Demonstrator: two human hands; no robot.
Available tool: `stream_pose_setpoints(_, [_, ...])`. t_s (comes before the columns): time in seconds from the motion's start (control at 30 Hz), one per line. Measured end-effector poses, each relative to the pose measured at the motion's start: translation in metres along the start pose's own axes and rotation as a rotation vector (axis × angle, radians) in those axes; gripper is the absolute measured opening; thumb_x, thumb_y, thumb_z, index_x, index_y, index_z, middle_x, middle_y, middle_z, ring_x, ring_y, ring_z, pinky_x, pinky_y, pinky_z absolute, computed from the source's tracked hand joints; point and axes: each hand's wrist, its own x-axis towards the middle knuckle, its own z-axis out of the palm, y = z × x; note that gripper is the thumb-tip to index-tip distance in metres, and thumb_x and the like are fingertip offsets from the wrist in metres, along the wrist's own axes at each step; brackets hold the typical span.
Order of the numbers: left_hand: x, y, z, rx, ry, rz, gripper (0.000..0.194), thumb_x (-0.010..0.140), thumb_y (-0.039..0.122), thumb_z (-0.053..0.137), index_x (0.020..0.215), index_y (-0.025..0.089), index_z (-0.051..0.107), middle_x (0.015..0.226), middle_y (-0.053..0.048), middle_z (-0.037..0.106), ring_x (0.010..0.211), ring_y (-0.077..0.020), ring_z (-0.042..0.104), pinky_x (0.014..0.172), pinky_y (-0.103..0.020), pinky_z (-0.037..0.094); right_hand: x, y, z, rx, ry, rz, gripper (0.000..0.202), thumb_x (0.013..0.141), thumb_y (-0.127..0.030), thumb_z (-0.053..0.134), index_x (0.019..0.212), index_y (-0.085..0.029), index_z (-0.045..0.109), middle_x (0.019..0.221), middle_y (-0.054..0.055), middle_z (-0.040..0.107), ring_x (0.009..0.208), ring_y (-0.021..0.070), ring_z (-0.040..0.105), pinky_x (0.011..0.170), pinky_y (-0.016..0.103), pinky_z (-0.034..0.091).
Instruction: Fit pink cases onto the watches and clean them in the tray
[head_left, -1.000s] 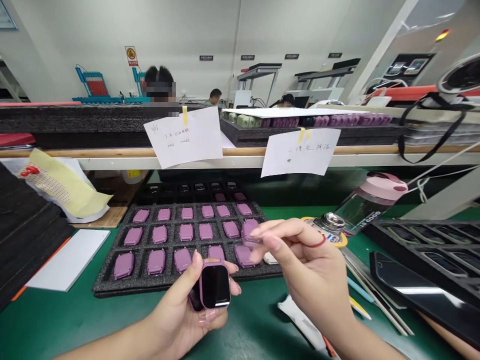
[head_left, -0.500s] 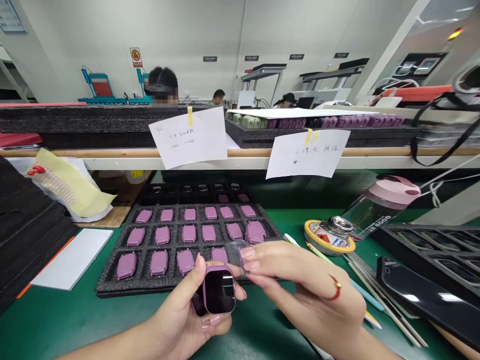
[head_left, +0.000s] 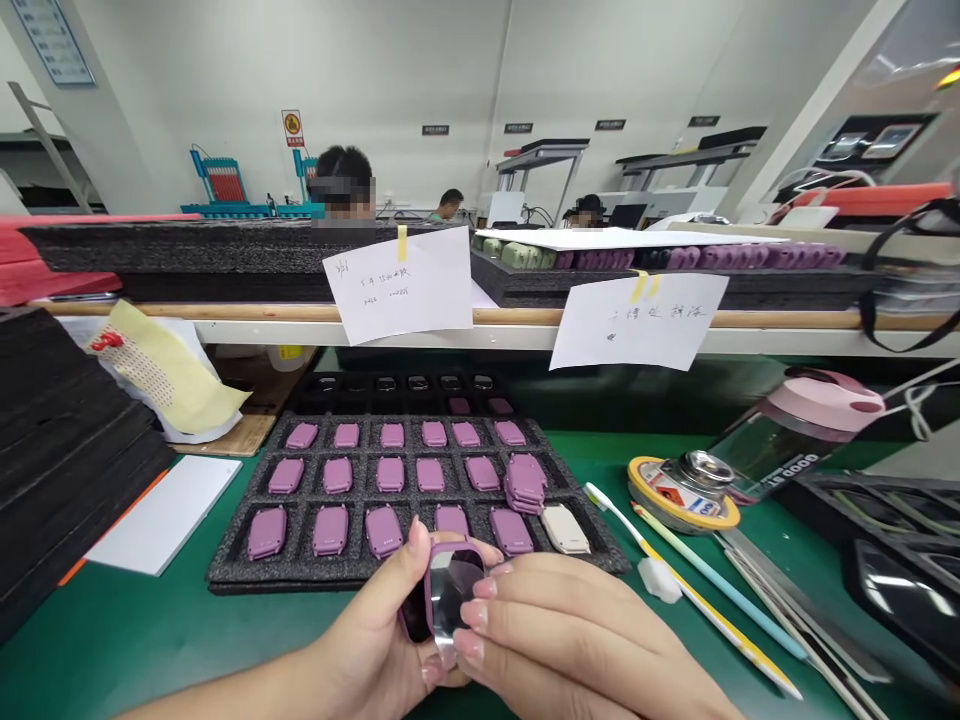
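My left hand (head_left: 375,625) grips two purple-framed smartwatch bodies together, low in the middle of the head view. The rear watch body (head_left: 415,612) shows only a slice of its black face. The front watch body (head_left: 430,580) is turned toward me. Over its face lies a shiny clear film (head_left: 444,600), pinched by my right hand (head_left: 577,645), whose fingers cover the right side of the face. Beyond my hands, a black foam tray (head_left: 315,578) holds several purple watch cases (head_left: 331,528) and one cream watch case (head_left: 564,528).
To the right lie a toothbrush (head_left: 697,595), a white lump (head_left: 660,580), a light-blue-handled tool (head_left: 739,583), metal tweezers (head_left: 795,610), a yellow tape roll (head_left: 682,505) and a pink-lidded bottle (head_left: 787,430). White paper (head_left: 169,515) and stacked black foam (head_left: 67,420) are left. A shelf edge (head_left: 517,338) crosses above.
My right hand has brought the clear film from above and right of the watches down onto the front watch's face. My view has shifted slightly, uncovering the cream case and toothbrush.
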Motion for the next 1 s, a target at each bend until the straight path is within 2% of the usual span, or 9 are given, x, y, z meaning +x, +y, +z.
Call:
stream_pose_setpoints(0.07, [0.000,0.000,0.001,0.016,0.011,0.002,0.052,0.069,0.064,0.079,0.088,0.016,0.075,0.069,0.001,0.058,0.046,-0.0029,0.042,0.044,-0.016,0.021,0.007,-0.002,-0.001,-0.032,-0.022,-0.157,0.041,0.103,-0.027,0.044,0.142,-0.032,0.055,0.103,0.002,0.080,0.086,0.0220,0.077,0.084,0.033,0.064])
stream_pose_setpoints(0.17, [0.001,0.000,0.005,0.050,0.036,0.022,0.056,0.065,0.066,0.081,0.089,0.016,0.073,0.064,0.003,0.056,0.043,-0.0022,0.037,0.042,-0.017,0.018,0.015,-0.009,-0.003,-0.183,-0.026,-0.202,0.046,0.096,-0.023,0.062,0.141,-0.027,0.055,0.095,0.003,0.080,0.078,0.0218,0.075,0.079,0.035,0.062])
stream_pose_setpoints(0.3, [0.002,-0.005,0.007,0.150,0.065,0.120,0.054,0.061,0.066,0.083,0.077,0.017,0.067,0.053,0.007,0.046,0.041,-0.0029,0.030,0.041,-0.019,0.015,0.020,-0.015,0.004,-0.249,-0.011,-0.014,0.070,0.079,-0.043,0.082,0.139,-0.021,0.052,0.088,0.006,0.073,0.073,0.0222,0.067,0.066,0.037,0.056])
stream_pose_setpoints(0.4, [0.002,-0.008,0.006,0.165,0.121,0.150,0.053,0.059,0.064,0.085,0.074,0.016,0.067,0.053,0.007,0.045,0.045,-0.0036,0.030,0.043,-0.017,0.019,0.020,-0.014,0.009,-0.093,-0.024,0.167,0.058,0.075,-0.032,0.086,0.125,-0.024,0.057,0.085,0.001,0.066,0.075,0.0179,0.062,0.066,0.031,0.055])
stream_pose_setpoints(0.5, [0.002,-0.005,0.005,0.108,0.128,0.076,0.058,0.068,0.070,0.076,0.072,0.013,0.070,0.043,0.007,0.039,0.040,-0.0028,0.025,0.042,-0.017,0.019,0.020,-0.011,0.007,0.040,0.003,0.170,0.060,0.073,-0.025,0.087,0.124,-0.027,0.055,0.094,0.000,0.067,0.081,0.0161,0.062,0.074,0.029,0.054])
stream_pose_setpoints(0.6, [0.002,0.000,0.005,0.074,0.124,0.017,0.058,0.066,0.067,0.079,0.072,0.009,0.073,0.049,0.002,0.051,0.036,0.0005,0.024,0.038,-0.016,0.015,0.021,-0.008,0.004,0.041,0.011,0.153,0.060,0.073,-0.022,0.087,0.123,-0.026,0.055,0.090,-0.001,0.065,0.080,0.0155,0.060,0.076,0.030,0.052])
stream_pose_setpoints(0.73, [0.003,0.003,0.007,0.039,0.136,0.023,0.052,0.064,0.059,0.085,0.074,0.010,0.073,0.064,-0.003,0.064,0.036,0.0030,0.029,0.036,-0.013,0.015,0.024,-0.009,0.002,0.021,-0.006,0.155,0.060,0.073,-0.019,0.087,0.123,-0.024,0.055,0.094,0.001,0.065,0.088,0.0174,0.061,0.081,0.031,0.052])
stream_pose_setpoints(0.9, [0.005,-0.001,0.005,0.039,0.151,0.041,0.050,0.068,0.058,0.084,0.077,0.010,0.070,0.067,-0.004,0.066,0.038,0.0020,0.031,0.035,-0.011,0.018,0.027,-0.006,-0.007,-0.050,-0.139,0.199,0.054,0.075,-0.018,0.081,0.123,-0.022,0.059,0.096,0.004,0.067,0.087,0.0196,0.061,0.086,0.037,0.051])
stream_pose_setpoints(1.0, [0.007,-0.001,0.004,0.054,0.195,0.077,0.044,0.067,0.049,0.088,0.081,0.012,0.068,0.066,-0.001,0.065,0.040,0.0004,0.033,0.036,-0.011,0.020,0.029,0.008,-0.023,-0.139,-0.114,0.277,0.045,0.075,-0.020,0.077,0.117,-0.022,0.062,0.103,0.005,0.069,0.095,0.0223,0.063,0.092,0.039,0.050])
